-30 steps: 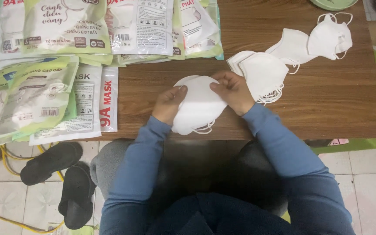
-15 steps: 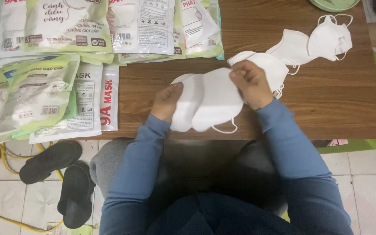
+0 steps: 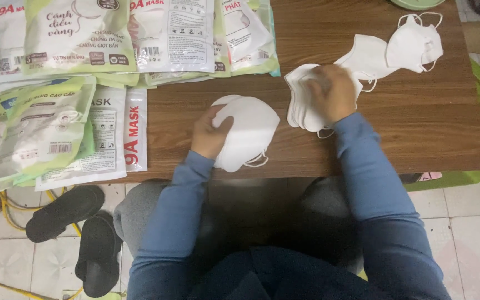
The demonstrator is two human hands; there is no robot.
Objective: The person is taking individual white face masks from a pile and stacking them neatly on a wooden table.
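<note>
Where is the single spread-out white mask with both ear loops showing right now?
In the head view, the lone mask lies at the table's far right corner, just beyond the right hand and the mask stack under it.

Right hand (image 3: pixel 333 91) blurred, perhaps covering mask stack (image 3: pixel 301 108); green plate (image 3: pixel 418 3) cropped.

White folded masks (image 3: pixel 248 133) stacked, another pile (image 3: pixel 301 97) nearby.

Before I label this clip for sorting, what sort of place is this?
Likely a home workspace for packing face masks: a brown wooden table holds loose white folded masks, stacked green-and-white plastic mask packets lie alongside, and black slippers sit on the tiled floor.
</note>
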